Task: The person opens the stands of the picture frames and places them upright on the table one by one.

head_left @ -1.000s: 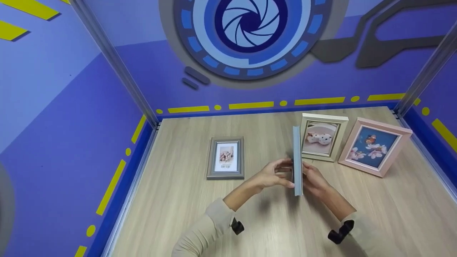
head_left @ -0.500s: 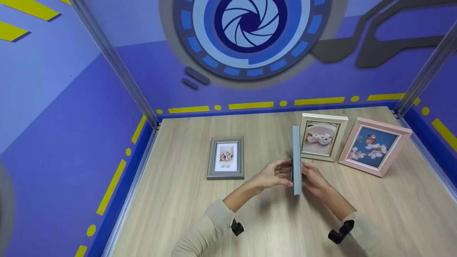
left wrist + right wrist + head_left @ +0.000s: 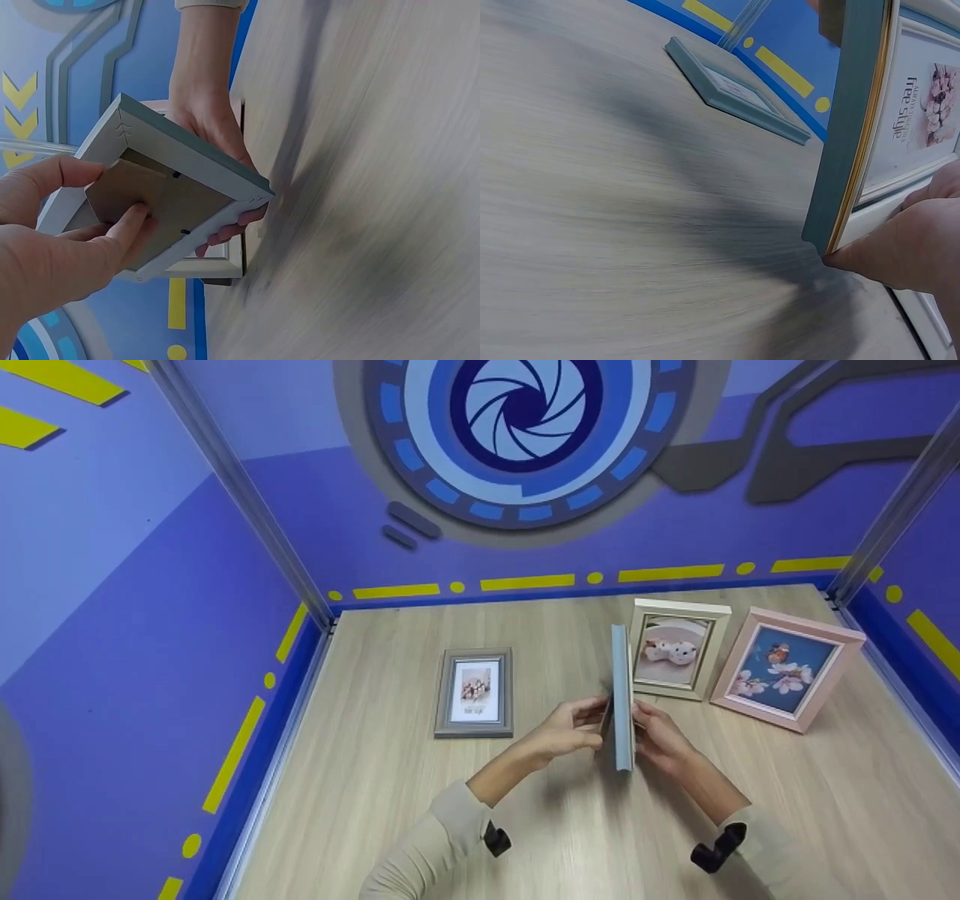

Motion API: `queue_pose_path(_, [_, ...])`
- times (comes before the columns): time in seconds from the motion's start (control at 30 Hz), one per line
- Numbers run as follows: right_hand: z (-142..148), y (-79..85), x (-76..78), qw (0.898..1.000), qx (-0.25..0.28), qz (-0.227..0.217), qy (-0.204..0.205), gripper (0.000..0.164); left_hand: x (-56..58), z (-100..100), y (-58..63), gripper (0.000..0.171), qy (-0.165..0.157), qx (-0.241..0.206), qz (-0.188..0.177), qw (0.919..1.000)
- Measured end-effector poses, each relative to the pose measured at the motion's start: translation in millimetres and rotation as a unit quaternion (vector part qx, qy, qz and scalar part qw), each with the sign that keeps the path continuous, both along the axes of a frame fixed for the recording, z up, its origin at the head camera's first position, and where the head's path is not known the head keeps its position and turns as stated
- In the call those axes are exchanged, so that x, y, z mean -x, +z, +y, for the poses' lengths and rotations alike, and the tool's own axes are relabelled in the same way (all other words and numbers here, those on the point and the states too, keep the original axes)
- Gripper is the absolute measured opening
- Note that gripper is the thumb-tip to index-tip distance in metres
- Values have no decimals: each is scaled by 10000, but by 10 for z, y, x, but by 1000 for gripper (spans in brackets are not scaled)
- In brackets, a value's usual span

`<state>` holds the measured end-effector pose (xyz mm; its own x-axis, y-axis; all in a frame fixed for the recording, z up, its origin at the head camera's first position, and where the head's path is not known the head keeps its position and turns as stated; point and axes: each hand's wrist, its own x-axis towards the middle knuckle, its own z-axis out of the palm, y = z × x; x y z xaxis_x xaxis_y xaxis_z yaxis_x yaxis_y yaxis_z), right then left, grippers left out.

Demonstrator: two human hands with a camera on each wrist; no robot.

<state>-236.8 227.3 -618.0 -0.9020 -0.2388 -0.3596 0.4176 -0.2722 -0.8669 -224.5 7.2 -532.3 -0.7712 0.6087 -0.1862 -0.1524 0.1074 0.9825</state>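
A light blue-grey picture frame (image 3: 622, 697) stands edge-on to the head view, held between both hands. My left hand (image 3: 562, 729) is at its back, pinching the brown stand flap (image 3: 124, 191) between thumb and fingers. The flap angles out from the backing, where small dark clips show in the left wrist view. My right hand (image 3: 664, 735) grips the frame from its front side, with fingertips showing past the lower edge in the left wrist view. The frame's front, a white mat with a pink flower picture (image 3: 939, 105) and lettering, faces the right hand.
A cream frame (image 3: 637, 682) and a pink frame (image 3: 791, 716) stand upright at the right. A grey frame (image 3: 474, 730) lies face up on the wooden table (image 3: 375, 780) at left. Blue panels (image 3: 285, 502) wall in the back and sides.
My left hand has drawn slightly left with the stand flap, which now sticks out from the frame's back. The frame has shifted slightly left; the right hand is nearly still.
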Motion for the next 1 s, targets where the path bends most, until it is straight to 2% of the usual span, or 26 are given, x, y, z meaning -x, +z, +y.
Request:
queue_pose_path(0.13, [10, 7, 2, 10000, 51, 35, 12, 55, 4, -4, 9, 75, -11, 96, 83, 9999])
queue_pose_path(0.33, [24, 20, 3, 9999, -126, 24, 99, 55, 22, -38, 21, 73, -43, 332, 431, 9985])
queue_pose_path(0.53, [20, 29, -1, 9997, 227, -38, -43, 35, 43, -67, 29, 69, -70, 532, 717, 9960])
queue_pose_path(0.67, [20, 30, -12, 9994, 338, -25, -96, 28, 56, -78, 27, 70, -197, 509, 881, 9946])
queue_pose_path(0.8, [29, 29, -23, 9990, 429, 22, -105, 28, 69, -100, 44, 73, -333, 524, 982, 9932])
queue_pose_path(1.0, [42, 16, -32, 9988, 494, -23, -62, 30, 72, -124, 55, 72, -372, 659, 1036, 9917])
